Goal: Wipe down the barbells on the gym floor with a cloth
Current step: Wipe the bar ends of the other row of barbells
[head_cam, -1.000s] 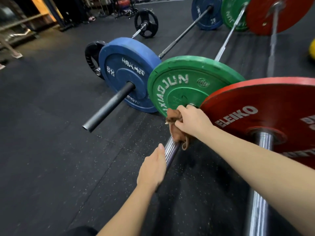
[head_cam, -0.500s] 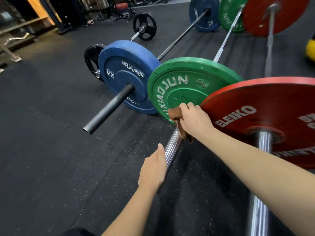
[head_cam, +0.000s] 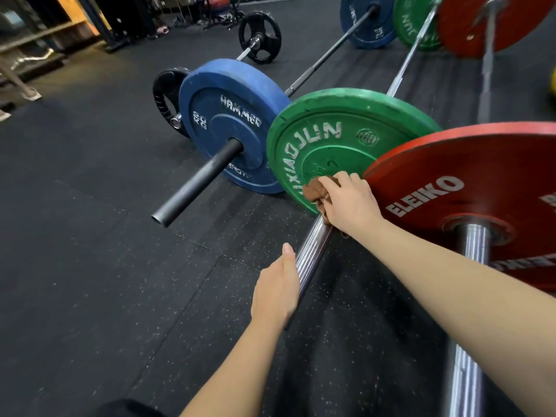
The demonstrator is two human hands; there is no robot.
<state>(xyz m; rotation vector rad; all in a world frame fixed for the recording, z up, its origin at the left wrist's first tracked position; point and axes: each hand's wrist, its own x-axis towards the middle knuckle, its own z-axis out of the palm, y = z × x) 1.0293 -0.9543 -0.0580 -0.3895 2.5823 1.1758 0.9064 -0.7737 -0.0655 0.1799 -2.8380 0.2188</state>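
Observation:
Several barbells lie side by side on the black rubber floor. The middle one has a green plate [head_cam: 337, 136] and a chrome sleeve [head_cam: 313, 248] pointing toward me. My right hand [head_cam: 349, 200] grips a brown cloth [head_cam: 314, 192] at the inner end of that sleeve, against the green plate's face. My left hand [head_cam: 278, 291] rests on the outer part of the same sleeve; whether its fingers curl round it is hidden. Left of it lies a barbell with a blue plate [head_cam: 228, 121] and a dark sleeve [head_cam: 198, 182]. On the right is a red plate [head_cam: 469, 191] with its chrome sleeve [head_cam: 469, 311].
A small black-plated bar [head_cam: 258, 37] lies farther back, its near black plate [head_cam: 167, 91] behind the blue one. Far blue, green and red plates [head_cam: 469, 22] sit at the top right. Racks and equipment stand along the back left. Bare rubber floor [head_cam: 75, 251] spreads to the left.
My right hand has slid the cloth up the chrome sleeve until it meets the green plate. My left hand has stayed on the sleeve's outer part.

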